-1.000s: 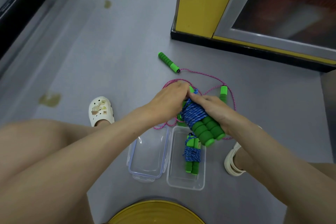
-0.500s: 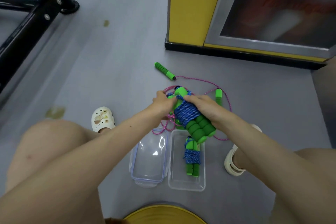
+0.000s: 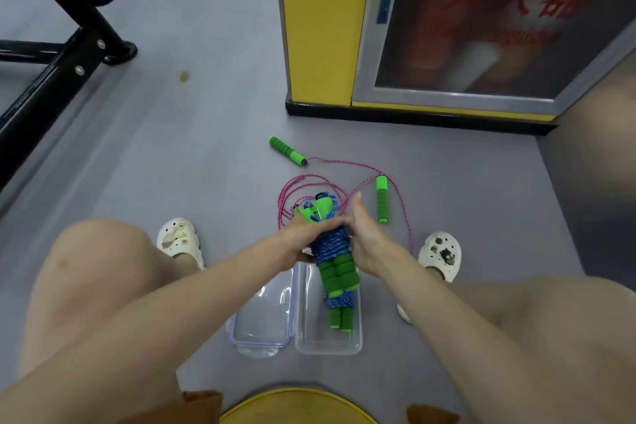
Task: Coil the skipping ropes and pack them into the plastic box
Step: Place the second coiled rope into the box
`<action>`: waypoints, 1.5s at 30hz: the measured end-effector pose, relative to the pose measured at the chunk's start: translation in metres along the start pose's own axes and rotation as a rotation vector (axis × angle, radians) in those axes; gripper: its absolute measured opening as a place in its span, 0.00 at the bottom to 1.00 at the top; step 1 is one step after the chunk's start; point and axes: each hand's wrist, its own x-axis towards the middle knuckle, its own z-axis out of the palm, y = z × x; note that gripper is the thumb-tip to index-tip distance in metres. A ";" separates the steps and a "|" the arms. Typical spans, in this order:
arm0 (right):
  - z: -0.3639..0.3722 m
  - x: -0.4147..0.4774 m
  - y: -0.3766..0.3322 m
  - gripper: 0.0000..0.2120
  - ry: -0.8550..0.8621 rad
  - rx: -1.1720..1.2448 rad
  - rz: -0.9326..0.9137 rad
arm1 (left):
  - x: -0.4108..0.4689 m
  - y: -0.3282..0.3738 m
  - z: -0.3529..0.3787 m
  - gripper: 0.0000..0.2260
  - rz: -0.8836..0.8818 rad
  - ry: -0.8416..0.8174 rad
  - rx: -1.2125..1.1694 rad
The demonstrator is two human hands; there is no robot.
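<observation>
The left hand (image 3: 303, 238) grips the blue rope bundle (image 3: 331, 246) across its coils. The right hand (image 3: 365, 242), fingers straight, presses its right side. The bundle is held above the far end of the box (image 3: 358, 342), long axis near-far, foam grips pointing near. Risk: an unsecured rope end lets the coils unwind.

The coiled skipping rope (image 3: 332, 248) sits between my left hand (image 3: 299, 243) and right hand (image 3: 366, 244). Directly below the grip I see the plastic box (image 3: 328, 347) with another coiled bundle (image 3: 339, 308) inside. Its lid (image 3: 261, 323) lies against the box, lower left. Beyond the grip, a loose skipping rope (image 3: 381, 200) sprawls on the floor.
</observation>
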 end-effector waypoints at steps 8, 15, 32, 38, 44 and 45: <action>-0.024 0.076 0.082 0.24 0.270 -0.374 0.063 | 0.050 -0.077 0.017 0.34 -0.048 0.204 0.160; -0.057 0.104 0.145 0.07 0.157 -1.113 0.144 | 0.109 -0.150 0.026 0.46 -0.070 0.216 0.871; -0.066 0.155 0.207 0.20 0.015 -1.316 0.093 | 0.145 -0.197 0.023 0.43 0.052 0.197 1.399; -0.061 0.153 0.207 0.30 -0.025 -1.361 0.124 | 0.132 -0.203 -0.003 0.37 0.345 -0.153 1.827; -0.067 0.148 0.207 0.33 -0.067 -1.373 0.147 | 0.134 -0.199 0.013 0.43 0.219 -0.134 1.985; -0.068 0.148 0.207 0.33 -0.071 -1.365 0.148 | 0.135 -0.198 0.016 0.42 0.218 -0.133 2.011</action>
